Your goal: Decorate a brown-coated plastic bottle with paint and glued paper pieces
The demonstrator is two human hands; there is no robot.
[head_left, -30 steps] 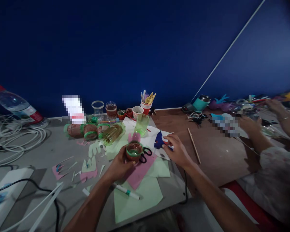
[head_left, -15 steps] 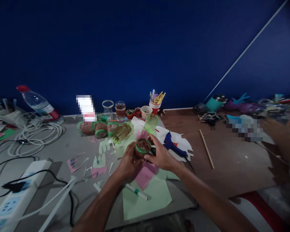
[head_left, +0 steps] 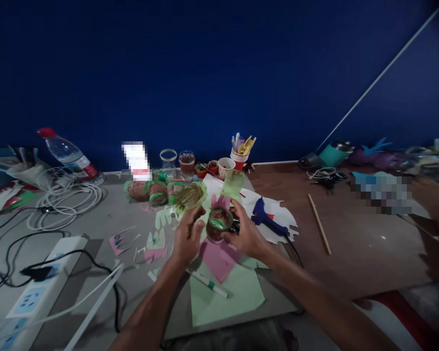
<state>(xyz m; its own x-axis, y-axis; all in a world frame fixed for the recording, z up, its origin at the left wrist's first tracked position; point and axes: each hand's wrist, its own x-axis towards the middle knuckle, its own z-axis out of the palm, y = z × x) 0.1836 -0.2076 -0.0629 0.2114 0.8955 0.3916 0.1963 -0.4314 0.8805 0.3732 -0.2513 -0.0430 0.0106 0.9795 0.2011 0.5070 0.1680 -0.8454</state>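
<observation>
A small brown cup with a green band (head_left: pixel 218 225) is at the middle of the table, over a pink paper (head_left: pixel 219 261). My right hand (head_left: pixel 247 231) grips its right side with thumb and fingers. My left hand (head_left: pixel 188 235) is just left of the cup, fingers apart, with a gap between it and the cup. Pink paper fingers (head_left: pixel 220 201) stick up behind the cup. A green sheet (head_left: pixel 227 297) and a white marker with a green band (head_left: pixel 209 284) lie nearer to me.
A blue glue gun (head_left: pixel 269 218) lies on white paper at the right. Brown and green rolls (head_left: pixel 138 190), a power strip (head_left: pixel 40 287), a bottle (head_left: pixel 71 157), paper cups (head_left: pixel 239 160) and a wooden stick (head_left: pixel 319 224) surround the work area.
My left hand has let go of the cup and moved slightly left of it. The other person's hand at the right has left the view. The whole view has shifted slightly.
</observation>
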